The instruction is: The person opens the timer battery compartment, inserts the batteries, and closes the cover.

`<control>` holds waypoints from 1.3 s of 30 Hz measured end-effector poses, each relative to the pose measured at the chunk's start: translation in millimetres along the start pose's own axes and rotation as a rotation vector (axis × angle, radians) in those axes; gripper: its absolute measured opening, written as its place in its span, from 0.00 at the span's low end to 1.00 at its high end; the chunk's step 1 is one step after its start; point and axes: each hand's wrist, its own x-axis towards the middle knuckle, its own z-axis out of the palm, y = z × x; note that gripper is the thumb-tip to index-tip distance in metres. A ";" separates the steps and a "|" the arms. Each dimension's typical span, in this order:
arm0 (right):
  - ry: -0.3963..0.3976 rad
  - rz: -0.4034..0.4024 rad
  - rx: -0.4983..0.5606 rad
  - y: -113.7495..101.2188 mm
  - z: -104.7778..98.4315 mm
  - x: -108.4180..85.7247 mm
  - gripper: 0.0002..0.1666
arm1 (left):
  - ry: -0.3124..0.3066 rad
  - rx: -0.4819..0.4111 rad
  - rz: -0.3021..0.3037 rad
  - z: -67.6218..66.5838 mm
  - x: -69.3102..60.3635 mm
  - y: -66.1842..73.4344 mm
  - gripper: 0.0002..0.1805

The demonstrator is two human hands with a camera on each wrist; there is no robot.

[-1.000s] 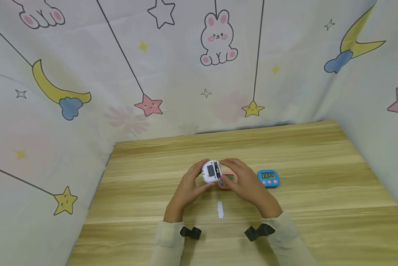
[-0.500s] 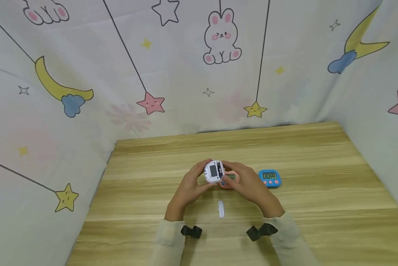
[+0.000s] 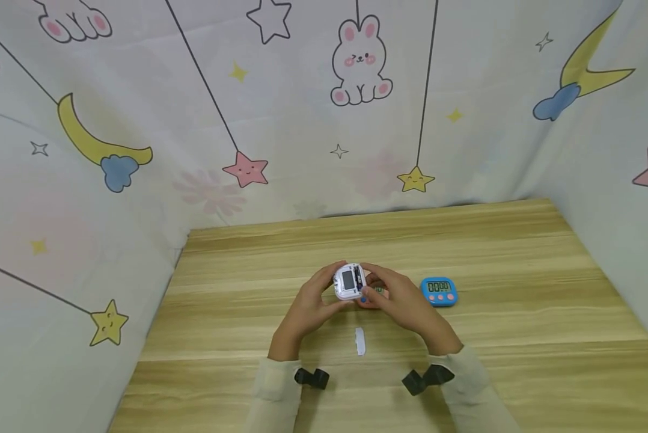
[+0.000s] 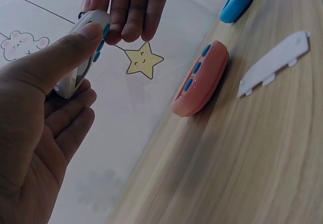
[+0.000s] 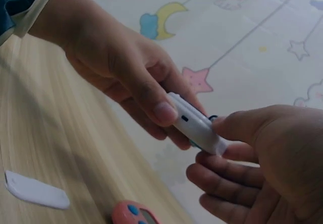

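A white digital timer (image 3: 348, 281) is held above the table, its back facing up. Its battery slot is uncovered, with a dark battery (image 3: 358, 278) inside. My left hand (image 3: 309, 305) grips the timer's left side between thumb and fingers. At the slot side my right hand (image 3: 405, 302) pinches the timer's edge, thumb on top; its other fingers show loosely bent in the right wrist view. Below the hands lies a pink timer (image 4: 204, 80), partly hidden in the head view. A white battery cover (image 3: 360, 341) rests on the table, nearer my body.
To the right of my right hand, a blue timer (image 3: 439, 291) lies face up. The wooden table (image 3: 519, 270) meets a patterned curtain (image 3: 302, 132) at the back and sides. Black straps (image 3: 311, 378) sit on both wrists.
Both hands keep hold of the white timer in nearly the same place. A right-hand finger has curled in over the pink timer, covering more of it. The head view shifted slightly.
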 end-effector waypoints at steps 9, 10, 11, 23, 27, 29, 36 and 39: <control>-0.009 0.088 0.116 -3.7 1.7 0.8 0.29 | -0.009 -0.029 0.014 2.2 0.0 -0.6 0.44; -0.006 0.103 0.132 -4.3 2.1 1.1 0.29 | -0.011 -0.023 0.019 2.5 0.1 -0.2 0.44; 0.000 0.116 0.146 -4.7 2.6 1.7 0.29 | -0.012 -0.018 0.022 2.7 0.4 0.2 0.43; 0.095 0.209 0.170 -1.6 8.4 4.1 0.28 | -0.050 0.075 0.006 6.7 1.4 4.9 0.43; 0.094 0.200 0.138 -2.6 10.2 4.0 0.28 | -0.028 0.106 0.001 5.1 0.9 4.9 0.43; 0.097 0.189 0.117 -3.3 11.1 4.0 0.27 | -0.015 0.123 0.003 4.2 1.0 4.6 0.43; 0.086 0.163 0.092 -5.3 11.9 2.3 0.29 | -0.008 0.124 0.005 1.4 0.6 3.4 0.45; 0.070 0.144 0.081 -4.6 11.8 1.6 0.31 | -0.005 0.120 -0.015 0.1 0.6 3.4 0.45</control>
